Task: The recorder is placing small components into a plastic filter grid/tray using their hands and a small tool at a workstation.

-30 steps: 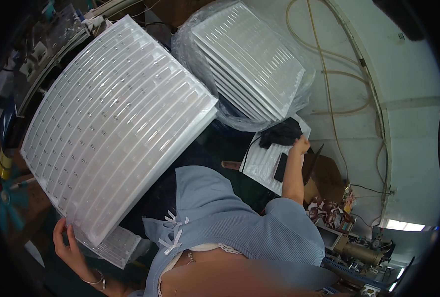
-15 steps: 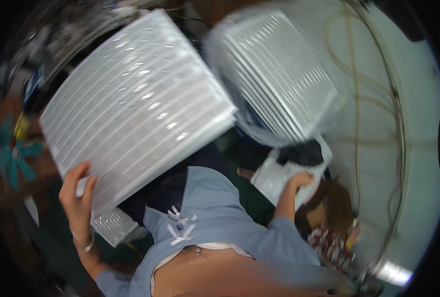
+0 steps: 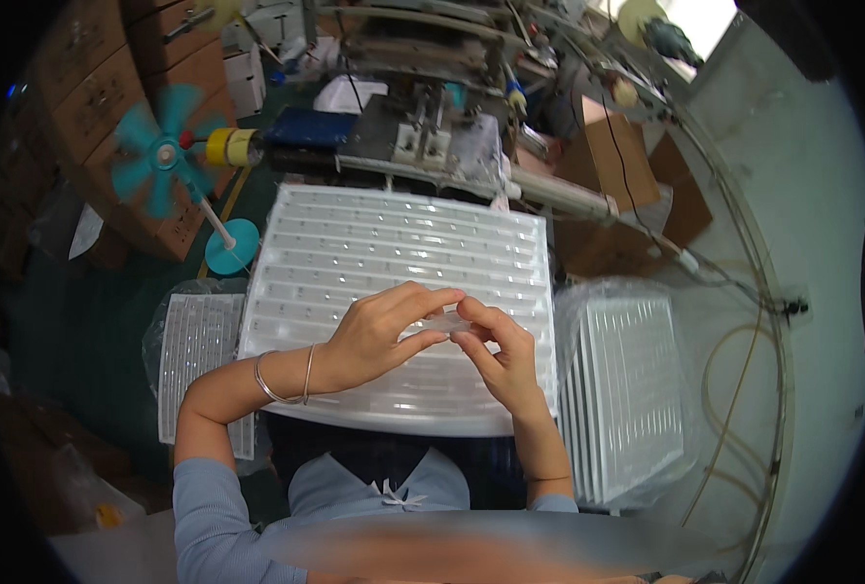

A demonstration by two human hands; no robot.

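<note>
Both hands meet above a large white ribbed tray [image 3: 335, 263] that lies in front of my body, with rows of small clear pieces in its channels. Between my fingertips is a small, thin, translucent piece [image 3: 446, 322], which looks like plastic; its exact kind is too small to tell. My left hand [image 3: 379, 326], with bangles at the wrist, pinches it from the left. From the right, thumb and fingers of my right hand [image 3: 504, 355] close on the same piece. Part of it is hidden behind the fingers.
Wrapped white trays [image 3: 627, 389] stand stacked to the right, and another ribbed tray [image 3: 199, 360] is at the left. A teal fan [image 3: 165, 154] stands beside cardboard boxes [image 3: 82, 88]. Beyond the tray is a workbench [image 3: 384, 136] with metal fixtures. An open carton [image 3: 603, 161] sits far right.
The large tray, tilted at my left hand before, now lies in front of me. My right hand has left the white packet at the right, and both hands have come together. The view has turned.
</note>
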